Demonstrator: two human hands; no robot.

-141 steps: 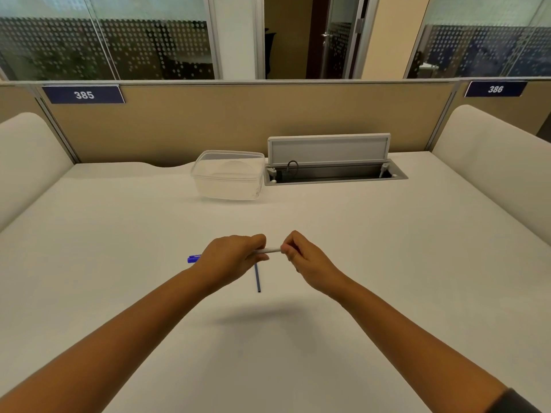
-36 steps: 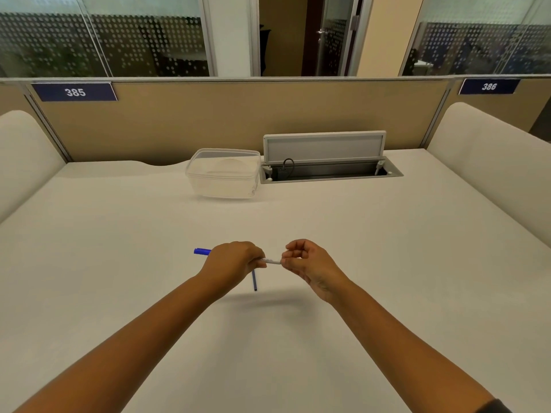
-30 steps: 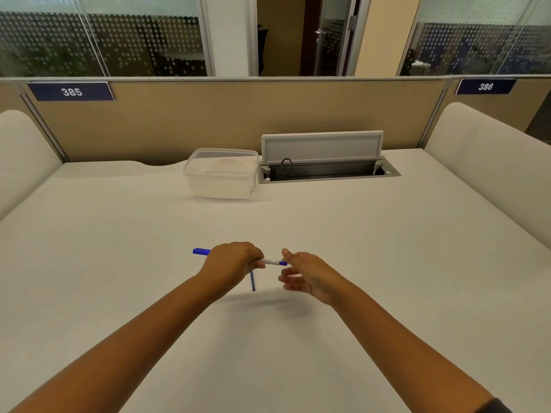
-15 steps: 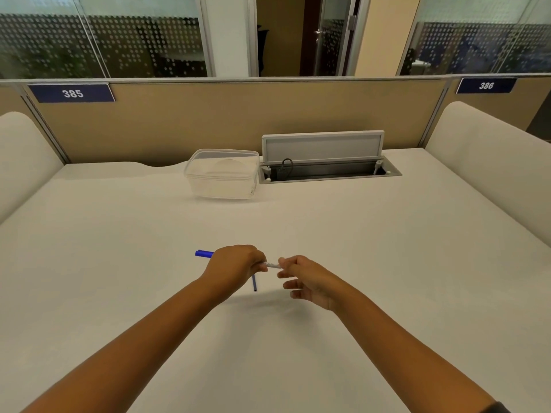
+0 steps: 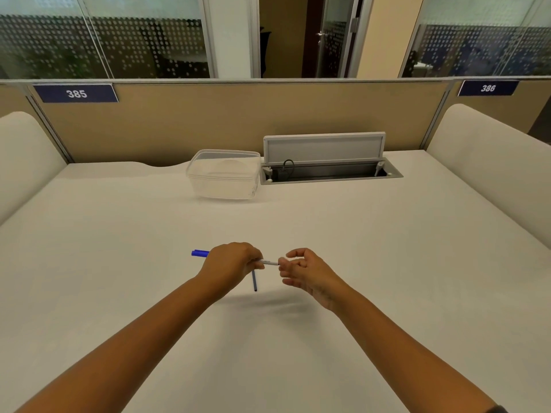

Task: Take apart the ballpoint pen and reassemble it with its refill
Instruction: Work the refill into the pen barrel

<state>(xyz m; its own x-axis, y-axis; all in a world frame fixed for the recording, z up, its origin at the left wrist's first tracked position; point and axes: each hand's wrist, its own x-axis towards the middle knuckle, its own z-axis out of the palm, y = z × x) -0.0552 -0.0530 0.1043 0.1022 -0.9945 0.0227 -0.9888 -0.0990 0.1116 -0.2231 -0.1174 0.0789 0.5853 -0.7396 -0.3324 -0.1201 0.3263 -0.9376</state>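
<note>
White desk [image 5: 119,263], tan partition [image 5: 208,123], glass beyond.

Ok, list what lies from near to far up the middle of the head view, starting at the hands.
Thin dark blue refill under the left hand, white pen barrel held between both hands, clear plastic container, tan partition panel.

My white pen barrel [image 5: 269,262] lies level, blue cap [image 5: 200,253] at its left end; the blue refill [image 5: 254,280] hangs below it.
</note>
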